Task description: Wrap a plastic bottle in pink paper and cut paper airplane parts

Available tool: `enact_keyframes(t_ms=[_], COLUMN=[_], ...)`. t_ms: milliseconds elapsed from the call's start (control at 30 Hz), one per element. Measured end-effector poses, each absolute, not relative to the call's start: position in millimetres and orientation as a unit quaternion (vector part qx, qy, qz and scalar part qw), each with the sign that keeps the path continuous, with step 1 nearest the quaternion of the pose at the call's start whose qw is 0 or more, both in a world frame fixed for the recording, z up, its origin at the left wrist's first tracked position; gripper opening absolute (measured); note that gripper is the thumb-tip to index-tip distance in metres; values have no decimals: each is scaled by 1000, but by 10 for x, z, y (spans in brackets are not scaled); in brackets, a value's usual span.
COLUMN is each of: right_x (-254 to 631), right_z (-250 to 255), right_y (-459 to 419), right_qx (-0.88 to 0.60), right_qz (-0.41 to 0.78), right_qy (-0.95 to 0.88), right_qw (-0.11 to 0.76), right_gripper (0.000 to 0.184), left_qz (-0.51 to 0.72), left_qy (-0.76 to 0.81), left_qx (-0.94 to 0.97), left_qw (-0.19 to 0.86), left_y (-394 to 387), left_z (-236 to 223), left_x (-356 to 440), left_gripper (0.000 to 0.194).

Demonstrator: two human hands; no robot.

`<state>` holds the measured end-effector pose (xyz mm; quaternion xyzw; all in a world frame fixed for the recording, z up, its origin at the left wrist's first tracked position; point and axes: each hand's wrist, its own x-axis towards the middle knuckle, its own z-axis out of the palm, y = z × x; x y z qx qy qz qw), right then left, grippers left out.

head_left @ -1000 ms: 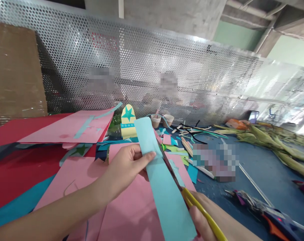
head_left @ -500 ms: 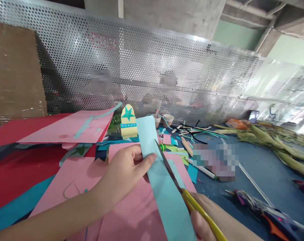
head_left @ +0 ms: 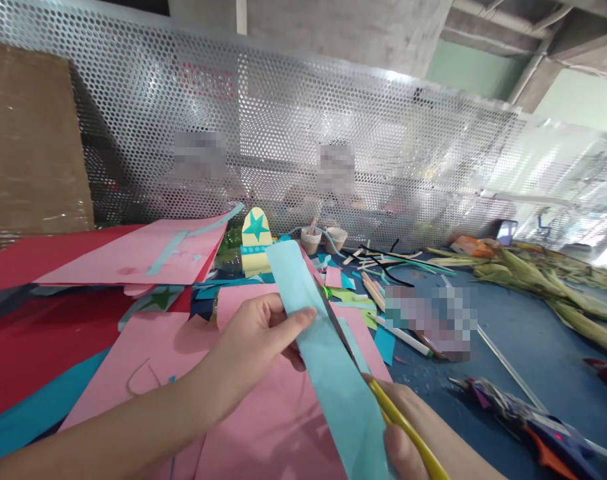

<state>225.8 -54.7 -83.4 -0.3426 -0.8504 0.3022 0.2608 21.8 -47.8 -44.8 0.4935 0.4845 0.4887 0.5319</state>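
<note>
A long light-blue strip of paper slants from the lower middle up toward the back, its upper end rounded at the corners. My left hand pinches it near that upper part, thumb on top and fingers behind. My right hand grips a pair of yellow-handled scissors. The dark blades lie along the strip's right edge, pointing away from me, and look nearly closed. A narrow light-blue piece shows to the right of the blades. Pink paper sheets lie under both hands.
Behind stands a yellow paper piece with a green star, by a green bottle. Red sheets lie left. To the right are a glue gun, a white pen, corn husks and two small cups. A perforated metal screen rises behind.
The scissor blades have closed along the strip's right edge. The strip's upper end has shifted slightly left and down, and its upper part looks narrower. My left hand stays nearly in place.
</note>
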Motion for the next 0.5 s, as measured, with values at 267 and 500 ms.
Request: enact_keyframes(t_ms=[267,500], right_x=[2228,2228], right_z=[-694,-715], right_y=[-610,-639], right_qx=[-350,-358], right_qz=[348,341], right_qy=[-835,-829], right_qw=[243,263], right_gripper=[77,74], left_qz=[499,500], left_qy=[472,464], left_qx=[476,472], left_qw=[549,558], left_y=[-524,-522], left_z=[-408,-424], left_x=[229,226], left_gripper=[19,19])
